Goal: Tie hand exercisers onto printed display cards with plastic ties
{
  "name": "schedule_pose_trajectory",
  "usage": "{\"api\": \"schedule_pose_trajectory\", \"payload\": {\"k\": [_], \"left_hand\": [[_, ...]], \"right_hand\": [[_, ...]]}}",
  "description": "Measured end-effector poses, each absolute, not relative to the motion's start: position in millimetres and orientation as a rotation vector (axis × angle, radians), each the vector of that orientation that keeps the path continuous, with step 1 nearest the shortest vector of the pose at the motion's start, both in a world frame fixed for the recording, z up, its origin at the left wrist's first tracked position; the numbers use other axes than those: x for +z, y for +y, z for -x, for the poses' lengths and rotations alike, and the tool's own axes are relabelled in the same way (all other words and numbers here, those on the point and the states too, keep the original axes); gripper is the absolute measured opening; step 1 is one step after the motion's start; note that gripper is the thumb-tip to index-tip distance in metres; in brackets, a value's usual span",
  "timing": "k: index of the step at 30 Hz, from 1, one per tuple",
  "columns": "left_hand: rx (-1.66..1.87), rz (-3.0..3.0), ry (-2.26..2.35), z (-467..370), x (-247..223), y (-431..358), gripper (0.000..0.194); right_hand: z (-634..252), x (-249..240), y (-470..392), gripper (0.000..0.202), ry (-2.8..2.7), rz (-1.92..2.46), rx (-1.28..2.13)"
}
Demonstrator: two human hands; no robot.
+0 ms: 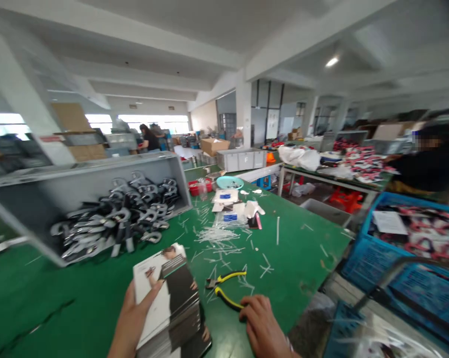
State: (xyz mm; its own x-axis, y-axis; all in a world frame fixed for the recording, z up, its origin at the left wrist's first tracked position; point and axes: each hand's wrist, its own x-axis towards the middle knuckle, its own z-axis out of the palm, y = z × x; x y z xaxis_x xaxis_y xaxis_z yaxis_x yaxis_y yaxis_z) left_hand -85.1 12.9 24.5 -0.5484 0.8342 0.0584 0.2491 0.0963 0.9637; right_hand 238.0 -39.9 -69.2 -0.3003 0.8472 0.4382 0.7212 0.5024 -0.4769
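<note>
My left hand is closed on the left side of a thick stack of printed cards, thumb lying across the top. The cards are white and black with pictures on them. On the green table to the right lie side cutters with yellow and black handles, jaws spread and pointing left. My right hand rests at the table edge, its fingers curled around the end of the lower handle. White plastic strips are scattered beyond the cutters.
A grey bin lies tipped on its side at left, spilling grey-and-black metal-ended tools. Plastic packets and a turquoise dish stand farther back. A blue crate of pink-and-black items is at right. Two people work in the background.
</note>
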Motion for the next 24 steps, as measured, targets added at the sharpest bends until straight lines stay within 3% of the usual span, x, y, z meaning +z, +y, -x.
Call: {"api": "schedule_pose_trajectory", "payload": {"k": [7, 20, 24], "left_hand": [[1.511, -0.866, 1.711, 77, 32, 16, 0.073], [1.405, -0.777, 1.748, 86, 24, 19, 0.081], [1.406, -0.901, 1.917, 93, 18, 17, 0.066]], "right_hand": [[-244, -40, 26, 0.023, -2.079, 1.231, 0.412], [-220, -27, 224, 0.016, -2.181, 1.837, 0.360], [-233, -6, 236, 0.016, -2.224, 1.879, 0.317]]}}
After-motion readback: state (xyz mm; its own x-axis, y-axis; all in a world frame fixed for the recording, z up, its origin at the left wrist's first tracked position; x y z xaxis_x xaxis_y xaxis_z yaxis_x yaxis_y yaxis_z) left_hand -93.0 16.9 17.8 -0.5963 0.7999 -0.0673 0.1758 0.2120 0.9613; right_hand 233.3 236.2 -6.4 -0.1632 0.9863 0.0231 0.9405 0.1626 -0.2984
